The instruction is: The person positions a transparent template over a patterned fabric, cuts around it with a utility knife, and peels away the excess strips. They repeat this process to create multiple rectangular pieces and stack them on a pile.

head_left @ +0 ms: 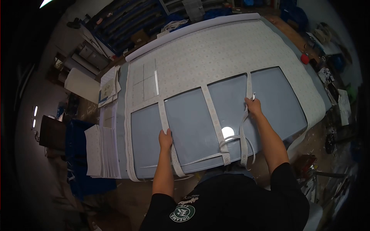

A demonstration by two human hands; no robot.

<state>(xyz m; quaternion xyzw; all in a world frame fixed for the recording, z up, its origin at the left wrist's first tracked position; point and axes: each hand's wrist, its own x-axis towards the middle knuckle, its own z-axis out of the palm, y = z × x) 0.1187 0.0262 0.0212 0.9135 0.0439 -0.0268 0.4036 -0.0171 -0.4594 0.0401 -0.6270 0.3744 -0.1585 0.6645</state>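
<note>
A wide patterned pale sheet (185, 73) covers the table, with several rectangular openings cut along its near side and narrow strips between them. My left hand (165, 139) is closed on the leftmost of these strips (163, 115). Farther right, my right hand (253, 105) grips the rightmost strip near the upper part of the openings, and a small metallic tool (253, 96) sticks up from its fingers. Below that hand, loose narrow strips (243, 146) curl and hang over the table's near edge. The blue-grey table surface (189, 123) shows through the openings.
A white roll (192, 32) lies along the far edge. Stacked cut sheets (102, 150) stand at the left, above a blue bin (77, 154). Papers (110, 88) rest at the left corner. Something red (305, 58) sits at the right, near more papers (344, 107).
</note>
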